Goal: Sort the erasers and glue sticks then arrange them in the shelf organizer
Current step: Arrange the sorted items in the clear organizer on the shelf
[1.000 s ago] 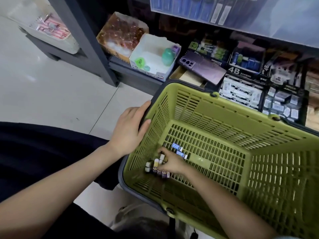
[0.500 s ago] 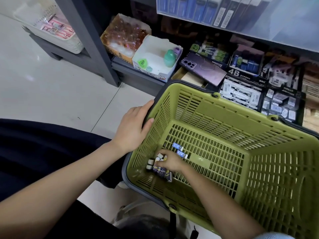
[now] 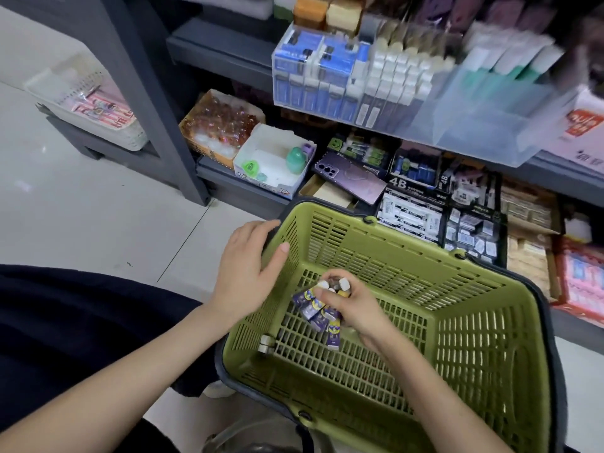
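- The basket (image 3: 483,348) is showing as matt olive-green plastic, slotted all over, with a darker grey plastic rim running round it.
- The glue sticks (image 3: 315,308) are catching the light on glossy purple printed labels, and their caps are looking like smooth white plastic.
- The floor (image 3: 98,217) is gleaming: smooth, pale, polished tile.
- The shelf frame (image 3: 153,93) is looking like dull dark-grey painted metal.
- The organizer (image 3: 483,125) is reading as clear, faintly frosted plastic.
- The phone (image 3: 349,178) is shining, glossy purple.
- The dark cloth (image 3: 81,322) is lying soft and matt.

Purple phone (image 3: 354,179) lies beside white box (image 3: 271,155).
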`<act>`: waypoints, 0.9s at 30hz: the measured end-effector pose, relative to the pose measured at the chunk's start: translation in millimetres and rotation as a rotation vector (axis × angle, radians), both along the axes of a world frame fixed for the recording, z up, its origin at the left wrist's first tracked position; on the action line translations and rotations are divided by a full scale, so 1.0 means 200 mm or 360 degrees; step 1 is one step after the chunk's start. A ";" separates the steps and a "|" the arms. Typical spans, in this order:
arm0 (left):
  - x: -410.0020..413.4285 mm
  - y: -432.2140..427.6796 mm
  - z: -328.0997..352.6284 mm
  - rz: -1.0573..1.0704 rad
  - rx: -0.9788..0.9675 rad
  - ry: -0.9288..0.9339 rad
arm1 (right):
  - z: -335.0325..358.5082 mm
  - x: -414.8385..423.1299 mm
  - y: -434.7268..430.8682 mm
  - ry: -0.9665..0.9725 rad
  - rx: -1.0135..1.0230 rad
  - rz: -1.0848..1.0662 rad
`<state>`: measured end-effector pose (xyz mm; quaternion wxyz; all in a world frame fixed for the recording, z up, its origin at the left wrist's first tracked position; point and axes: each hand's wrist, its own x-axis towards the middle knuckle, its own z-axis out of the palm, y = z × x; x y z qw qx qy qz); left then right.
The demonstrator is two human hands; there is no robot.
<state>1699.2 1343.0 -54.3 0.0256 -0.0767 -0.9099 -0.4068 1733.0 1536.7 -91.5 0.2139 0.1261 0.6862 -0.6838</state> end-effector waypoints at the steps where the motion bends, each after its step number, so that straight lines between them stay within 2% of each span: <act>1: -0.01 0.05 0.05 0.0078 0.0366 -0.0305 | 0.11 -0.02 0.02 0.0093 -0.0020 -0.0047; 3: -0.04 0.17 0.16 0.0184 0.1069 -0.1156 | 0.31 -0.07 0.04 0.0286 -0.0031 -0.0122; 4: -0.07 0.21 0.20 0.0166 0.1316 -0.1551 | 0.40 -0.09 0.05 0.0372 -0.0025 -0.0154; 5: -0.09 0.25 0.23 0.0107 0.1520 -0.1848 | 0.48 -0.11 0.06 0.0448 -0.0014 -0.0181; 7: -0.13 0.30 0.31 -0.0075 0.1863 -0.2183 | 0.61 -0.14 0.06 0.0603 0.0074 -0.0208; 11: -0.18 0.36 0.46 -0.0295 0.2112 -0.2213 | 0.79 -0.17 0.07 0.0902 0.0611 -0.0098; 16: -0.23 0.39 0.62 -0.0218 0.2134 -0.2113 | 0.91 -0.18 0.05 0.1252 0.1349 -0.0047; 20: -0.26 0.40 0.72 -0.0259 0.2104 -0.2043 | 0.99 -0.21 0.04 0.1408 0.1417 -0.0090; 24: -0.29 0.41 0.78 -0.0251 0.2058 -0.2061 | 1.04 -0.22 0.10 0.1351 0.1516 -0.0040; 27: -0.30 0.42 0.77 -0.0295 0.1944 -0.2099 | 1.07 -0.22 0.17 0.1229 0.1312 -0.0062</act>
